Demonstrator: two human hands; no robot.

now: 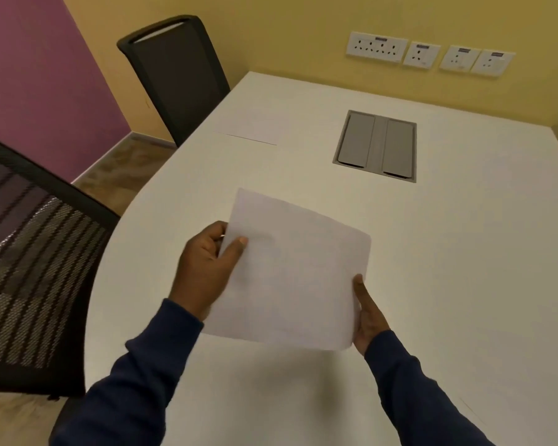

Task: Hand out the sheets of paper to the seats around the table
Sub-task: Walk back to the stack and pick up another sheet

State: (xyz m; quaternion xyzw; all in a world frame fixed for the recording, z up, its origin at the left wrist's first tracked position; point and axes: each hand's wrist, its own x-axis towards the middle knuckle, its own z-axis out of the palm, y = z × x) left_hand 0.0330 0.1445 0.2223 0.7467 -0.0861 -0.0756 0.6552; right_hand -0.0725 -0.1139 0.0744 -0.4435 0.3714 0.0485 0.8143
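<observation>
White paper is the task material: a stack of sheets [290, 272] is held above the tabletop [464, 252], at the 6 o'clock side of the view, clear of the surface. How many sheets it contains cannot be told.

Hand state:
- Left hand [207, 268]: closed on the stack's left edge, thumb on top, fingers underneath.
- Right hand [366, 312]: closed on the lower right corner, thumb along the edge, fingers hidden beneath the paper.

One sheet [255, 127] already lies flat on the tabletop at 11 o'clock, in front of the far chair [174, 75]. No sheet is visible in front of the near chair [36, 259] at 9 o'clock.

Handling judgement: the paper is light, thin and flexible; it will sag if gripped at one corner only and will crease under a hard pinch. Sheets tend to cling together. Take hold at an edge or corner, separate the top sheet with the thumb, and support the remainder with the other hand.

Writing: no print is legible on the sheets. Wall sockets [429, 54] at 1 o'clock carry small labels, too small to read. A grey cable hatch [376, 146] at 12 o'clock is unmarked.
</observation>
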